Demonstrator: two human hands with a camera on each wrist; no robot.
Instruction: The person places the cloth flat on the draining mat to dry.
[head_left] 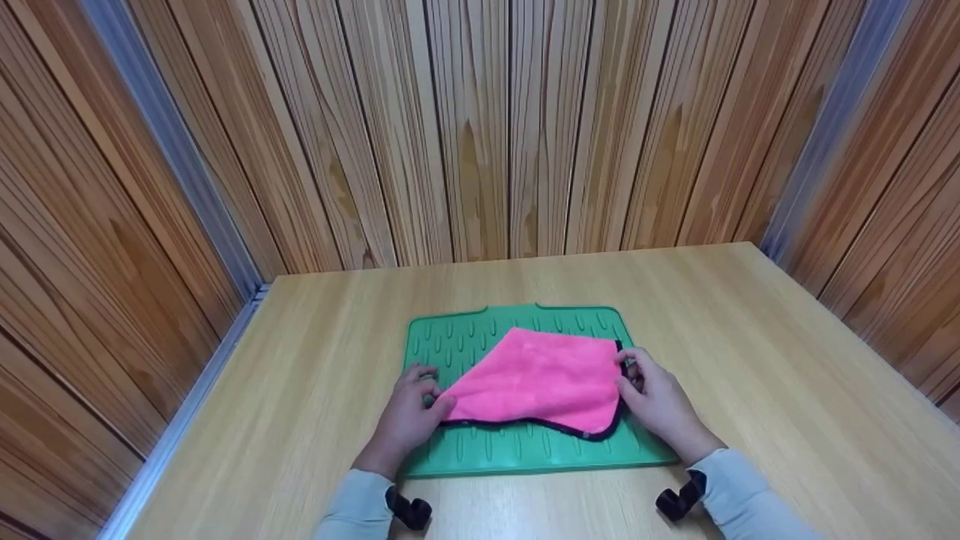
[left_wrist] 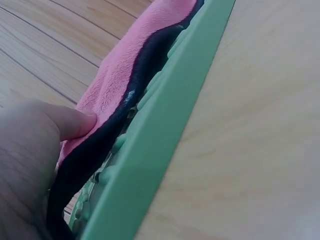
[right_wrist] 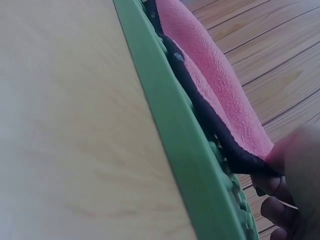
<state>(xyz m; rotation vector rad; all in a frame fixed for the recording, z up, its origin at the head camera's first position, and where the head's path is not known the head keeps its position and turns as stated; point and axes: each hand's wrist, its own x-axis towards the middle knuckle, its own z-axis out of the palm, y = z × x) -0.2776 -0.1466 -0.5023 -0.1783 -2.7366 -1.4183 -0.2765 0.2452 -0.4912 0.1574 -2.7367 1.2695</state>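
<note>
Pink black-edged cloth [head_left: 540, 382] held over a ridged green mat [head_left: 517, 451] — left end pinched by the left hand [head_left: 409, 411], right edge pinched by the right hand [head_left: 658, 394], mat set on a wooden table [head_left: 300, 405].

1. Here's the pink cloth [head_left: 540, 379], plush and matt, its short nap looking fuzzy all over!
2. Along its border runs black edging [left_wrist: 92, 152], also fabric, flatter and smoother than that pile.
3. Underneath, the green mat [head_left: 510, 454]: rubber or plastic, hard to call, its face roughened by raised oblong bumps, its rim smooth and dull.
4. The tabletop [head_left: 322, 337] shows a smooth, pale wood grain with a soft sheen.
5. Behind, wall panels [head_left: 480, 172] in streaky wood grain, real timber or print, I can't tell.
6. Corner strips [head_left: 169, 150]: smooth, metallic-looking.
7. Matt cloth sleeves [head_left: 356, 506], and black wrist pieces [head_left: 411, 513], smooth, plastic-looking!
</note>
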